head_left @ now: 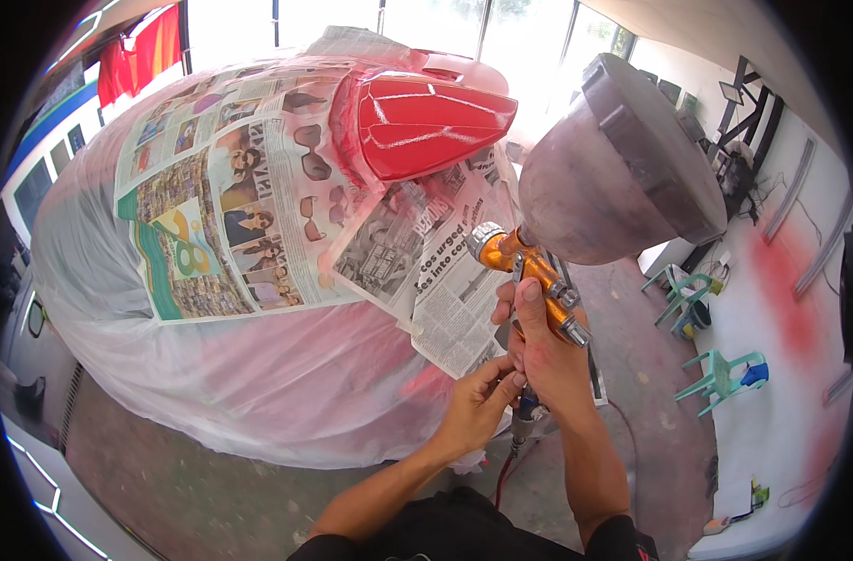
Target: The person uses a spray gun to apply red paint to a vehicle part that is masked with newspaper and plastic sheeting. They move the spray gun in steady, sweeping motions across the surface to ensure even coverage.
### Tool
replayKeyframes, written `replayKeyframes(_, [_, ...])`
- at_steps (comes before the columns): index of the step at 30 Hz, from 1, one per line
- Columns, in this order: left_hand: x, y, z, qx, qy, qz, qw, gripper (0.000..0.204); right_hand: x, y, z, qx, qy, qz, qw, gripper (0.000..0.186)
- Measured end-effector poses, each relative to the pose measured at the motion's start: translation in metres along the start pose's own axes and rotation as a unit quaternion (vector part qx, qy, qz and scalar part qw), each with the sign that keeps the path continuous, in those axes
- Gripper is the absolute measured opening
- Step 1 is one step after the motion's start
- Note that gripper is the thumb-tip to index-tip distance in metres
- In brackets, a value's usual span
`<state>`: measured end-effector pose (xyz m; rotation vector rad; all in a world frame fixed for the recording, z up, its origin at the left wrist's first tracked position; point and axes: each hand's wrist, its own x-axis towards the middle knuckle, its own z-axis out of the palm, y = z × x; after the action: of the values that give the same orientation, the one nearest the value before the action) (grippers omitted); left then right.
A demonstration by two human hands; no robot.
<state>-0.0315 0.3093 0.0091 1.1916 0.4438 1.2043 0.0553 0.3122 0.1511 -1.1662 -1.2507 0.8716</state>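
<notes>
Head view: a person in black sleeves grips a gold spray gun (542, 277) in the right hand (550, 360), its fingers wrapped around the handle and thumb raised along the body, in front of a masked shape that appears to be a vehicle. The left hand (476, 402) sits just below, thumb and forefinger pinched together at the foot of the handle; what lies between them cannot be made out. A large grey cup (585, 182) tops the gun, and a red hose (499, 481) trails beneath.

The red panel (431, 126) lies beyond the gun, at the upper middle, bare amid newspaper sheets (258, 210) and pink-misted plastic sheeting (286, 393). Masking looks complete, and the panel wears a glossy red coat reflecting white light lines, suggesting the work is well advanced. The masking remains on; whether the coat is final cannot be told. No spray is visible at the nozzle. Green plastic chairs (721, 374) stand by a white wall (772, 393) blotched with red.
</notes>
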Motion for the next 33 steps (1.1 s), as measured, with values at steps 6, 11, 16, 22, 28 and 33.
replayKeyframes(6, [0.015,-0.008,-0.008,-0.012,0.027,0.036,0.999,0.032,0.022,0.009,0.012,-0.045,-0.025,-0.042,0.998,0.052])
replayKeyframes(11, [0.027,-0.015,0.003,-0.062,0.101,0.060,0.991,0.044,0.040,0.009,0.011,-0.077,-0.054,-0.058,0.994,0.052])
replayKeyframes(16, [0.006,-0.056,-0.010,-0.045,0.165,0.004,0.985,0.049,0.057,0.012,0.011,-0.108,-0.071,-0.080,0.988,0.052])
replayKeyframes(22, [-0.029,-0.077,-0.010,-0.040,0.133,-0.131,0.982,0.042,0.069,0.014,0.015,-0.106,-0.078,-0.066,0.989,0.053])
replayKeyframes(28, [-0.049,-0.085,-0.020,0.010,0.122,-0.200,0.972,0.039,0.077,0.017,0.022,-0.069,-0.139,-0.079,0.985,0.039])
replayKeyframes(33, [-0.071,-0.086,-0.030,0.037,0.145,-0.247,0.958,0.036,0.097,0.028,0.000,-0.080,-0.134,-0.115,0.981,0.039])
